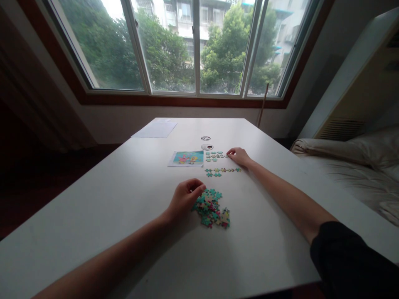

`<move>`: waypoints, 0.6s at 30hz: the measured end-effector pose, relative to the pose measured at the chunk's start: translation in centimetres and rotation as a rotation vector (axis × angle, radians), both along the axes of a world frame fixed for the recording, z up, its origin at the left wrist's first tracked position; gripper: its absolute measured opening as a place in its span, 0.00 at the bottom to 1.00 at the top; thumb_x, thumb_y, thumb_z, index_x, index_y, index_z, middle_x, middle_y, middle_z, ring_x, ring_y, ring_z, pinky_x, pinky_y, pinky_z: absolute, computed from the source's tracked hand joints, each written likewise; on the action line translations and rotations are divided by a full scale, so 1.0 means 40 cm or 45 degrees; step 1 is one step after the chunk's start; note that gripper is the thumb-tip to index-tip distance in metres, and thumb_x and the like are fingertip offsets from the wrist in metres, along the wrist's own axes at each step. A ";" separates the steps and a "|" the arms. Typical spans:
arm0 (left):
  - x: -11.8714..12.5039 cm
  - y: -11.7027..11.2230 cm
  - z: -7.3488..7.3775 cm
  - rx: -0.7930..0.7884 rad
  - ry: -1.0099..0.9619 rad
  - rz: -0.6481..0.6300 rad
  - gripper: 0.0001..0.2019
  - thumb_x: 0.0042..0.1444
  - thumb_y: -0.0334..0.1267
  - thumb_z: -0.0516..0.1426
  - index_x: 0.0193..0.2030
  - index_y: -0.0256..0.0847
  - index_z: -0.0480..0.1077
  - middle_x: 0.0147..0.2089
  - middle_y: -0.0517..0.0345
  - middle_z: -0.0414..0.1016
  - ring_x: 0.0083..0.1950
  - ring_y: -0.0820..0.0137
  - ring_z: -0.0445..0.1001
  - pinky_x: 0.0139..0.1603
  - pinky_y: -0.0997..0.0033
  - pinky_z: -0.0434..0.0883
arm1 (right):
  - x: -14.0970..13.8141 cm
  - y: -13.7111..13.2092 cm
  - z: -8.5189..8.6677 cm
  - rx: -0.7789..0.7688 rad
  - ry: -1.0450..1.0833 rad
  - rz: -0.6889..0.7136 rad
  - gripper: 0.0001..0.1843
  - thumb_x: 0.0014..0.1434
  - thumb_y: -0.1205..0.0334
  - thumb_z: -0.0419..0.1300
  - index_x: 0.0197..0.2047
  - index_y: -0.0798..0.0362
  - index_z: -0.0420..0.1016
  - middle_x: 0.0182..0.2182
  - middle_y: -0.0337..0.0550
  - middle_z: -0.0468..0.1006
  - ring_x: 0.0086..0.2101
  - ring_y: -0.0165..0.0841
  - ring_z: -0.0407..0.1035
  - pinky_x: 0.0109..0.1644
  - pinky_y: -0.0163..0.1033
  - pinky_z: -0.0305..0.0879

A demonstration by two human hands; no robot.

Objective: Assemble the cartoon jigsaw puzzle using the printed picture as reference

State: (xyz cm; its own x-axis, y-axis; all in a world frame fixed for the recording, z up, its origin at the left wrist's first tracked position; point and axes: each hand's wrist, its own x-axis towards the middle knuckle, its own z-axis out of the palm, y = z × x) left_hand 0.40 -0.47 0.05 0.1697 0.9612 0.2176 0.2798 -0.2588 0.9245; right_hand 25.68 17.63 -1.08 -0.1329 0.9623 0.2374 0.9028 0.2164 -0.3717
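Observation:
A heap of loose jigsaw puzzle pieces [209, 209], mostly teal with some pink and cream, lies near the middle of the white table. My left hand [184, 197] is at the heap's upper left edge, fingers curled and thumb drawn in; whatever they pinch is hidden. Farther off, my right hand [239, 157] has its fingertips closed on a small puzzle piece [227, 156] at the right end of the upper group of laid-out pieces [213, 153]. Nearer me lies a second group of pieces [222, 170] in rows. Left of these groups is a picture sheet [187, 158] with cartoon figures.
Two small round items [207, 147] lie beyond the pieces. White paper [157, 128] rests at the far left corner of the white table [109, 199]. A window stands behind, a padded sofa [346, 166] to the right, and a thin stick [262, 106] leans by the wall.

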 end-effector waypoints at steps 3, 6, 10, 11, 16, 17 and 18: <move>0.001 -0.001 0.003 0.001 -0.001 0.002 0.11 0.49 0.42 0.56 0.26 0.35 0.70 0.22 0.61 0.66 0.25 0.75 0.62 0.25 0.77 0.60 | -0.004 -0.005 0.004 0.018 0.014 0.003 0.10 0.53 0.61 0.57 0.37 0.50 0.78 0.33 0.41 0.78 0.33 0.31 0.70 0.38 0.33 0.61; 0.001 -0.001 0.005 0.002 -0.001 0.000 0.11 0.49 0.42 0.56 0.26 0.35 0.69 0.22 0.61 0.66 0.25 0.75 0.62 0.25 0.78 0.60 | -0.013 -0.022 0.018 0.050 0.041 0.011 0.11 0.54 0.63 0.56 0.38 0.52 0.78 0.33 0.43 0.78 0.34 0.32 0.70 0.39 0.34 0.61; 0.001 0.000 0.005 0.009 -0.001 -0.002 0.11 0.49 0.43 0.56 0.26 0.35 0.69 0.22 0.61 0.66 0.24 0.74 0.62 0.24 0.77 0.60 | -0.036 -0.085 0.053 0.094 0.084 0.114 0.12 0.56 0.64 0.54 0.40 0.54 0.77 0.33 0.43 0.78 0.32 0.30 0.68 0.39 0.33 0.61; 0.001 0.000 0.005 0.010 -0.001 -0.002 0.11 0.49 0.43 0.56 0.26 0.35 0.69 0.22 0.61 0.65 0.24 0.74 0.62 0.24 0.77 0.60 | -0.043 -0.110 0.063 0.093 0.091 0.163 0.11 0.55 0.64 0.54 0.39 0.54 0.77 0.32 0.42 0.77 0.31 0.29 0.68 0.38 0.33 0.62; 0.005 -0.002 0.008 0.019 0.008 -0.007 0.12 0.49 0.43 0.56 0.26 0.35 0.70 0.22 0.61 0.66 0.25 0.74 0.63 0.25 0.77 0.61 | -0.060 -0.280 0.106 -0.028 0.179 0.730 0.09 0.55 0.64 0.56 0.36 0.53 0.76 0.28 0.39 0.75 0.27 0.25 0.65 0.32 0.30 0.61; 0.005 -0.002 0.009 0.023 0.010 -0.009 0.11 0.49 0.43 0.56 0.26 0.35 0.70 0.22 0.61 0.66 0.25 0.74 0.63 0.25 0.76 0.61 | -0.058 -0.316 0.111 -0.065 0.196 0.852 0.09 0.56 0.63 0.55 0.36 0.53 0.76 0.28 0.39 0.75 0.27 0.25 0.65 0.31 0.30 0.61; 0.005 -0.003 0.009 0.027 0.013 -0.009 0.11 0.49 0.43 0.56 0.26 0.35 0.69 0.22 0.61 0.66 0.25 0.74 0.63 0.25 0.76 0.61 | -0.057 -0.351 0.115 -0.103 0.207 0.943 0.09 0.56 0.61 0.55 0.36 0.53 0.76 0.28 0.39 0.74 0.27 0.25 0.65 0.30 0.30 0.61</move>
State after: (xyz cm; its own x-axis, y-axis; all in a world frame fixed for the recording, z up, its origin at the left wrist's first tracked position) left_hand 0.61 -0.59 0.43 0.1788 0.9552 0.2361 0.2871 -0.2801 0.9160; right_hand 23.41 3.59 3.51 -0.7198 0.6508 0.2414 0.4653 0.7104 -0.5280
